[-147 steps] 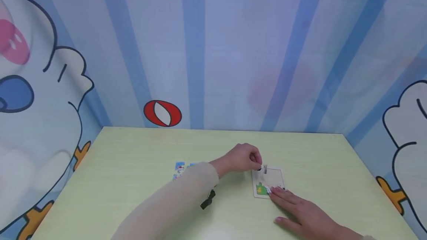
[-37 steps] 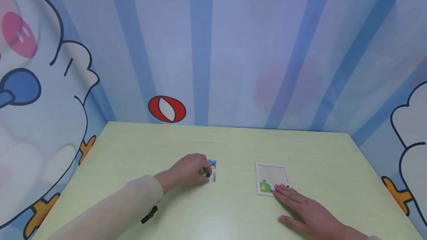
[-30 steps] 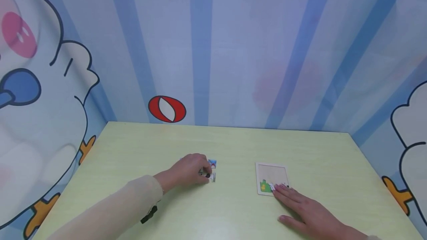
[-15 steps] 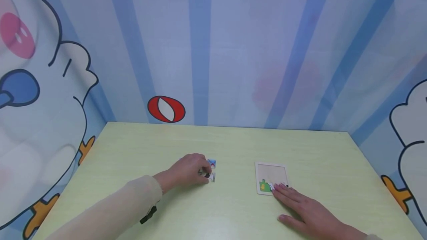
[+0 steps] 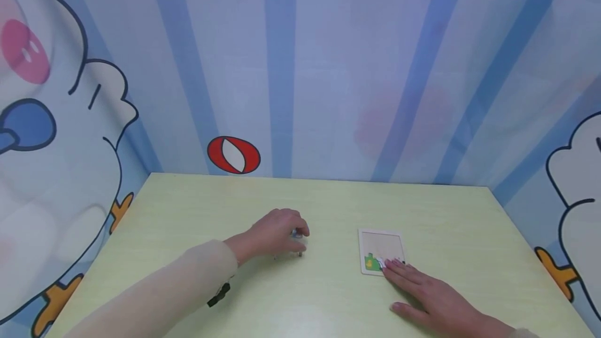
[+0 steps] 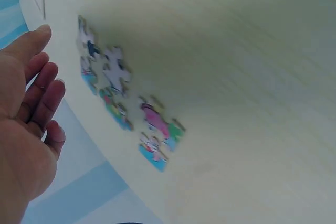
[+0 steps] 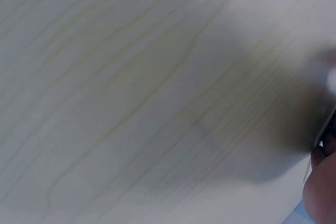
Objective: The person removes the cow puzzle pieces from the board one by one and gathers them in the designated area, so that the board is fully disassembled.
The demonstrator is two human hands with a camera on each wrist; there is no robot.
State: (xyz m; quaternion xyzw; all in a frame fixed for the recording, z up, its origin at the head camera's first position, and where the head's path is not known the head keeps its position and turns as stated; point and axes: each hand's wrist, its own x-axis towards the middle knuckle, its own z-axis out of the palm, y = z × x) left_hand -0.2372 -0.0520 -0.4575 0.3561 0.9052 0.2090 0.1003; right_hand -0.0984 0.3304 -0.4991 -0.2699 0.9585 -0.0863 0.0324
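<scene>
My left hand [image 5: 277, 231] hovers over several jigsaw puzzle pieces [image 5: 297, 233] left of the puzzle frame. The left wrist view shows its thumb apart from loosely bent fingers, with nothing between them. Beside that hand lie a white piece with dark patches [image 6: 115, 69], a pink piece [image 6: 154, 118] and a blue-edged piece [image 6: 152, 153]. My right hand [image 5: 429, 296] rests its straight fingertips on the lower right of the pale puzzle frame [image 5: 360, 252]. A green piece with a yellow shape [image 5: 372, 262] sits in the frame's lower left corner; the fingers partly cover a white piece beside it.
The pale wooden table [image 5: 319, 301] carries all of this. A blue striped cloth with cartoon figures [image 5: 319, 93] stands upright behind its far edge and at both sides. A black tag [image 5: 218, 294] hangs by the left sleeve.
Earlier, my left hand held a piece over the frame's top left, then moved back left to the loose pieces. Just now its fingers spread and it shifted slightly right. The right hand stays on the frame.
</scene>
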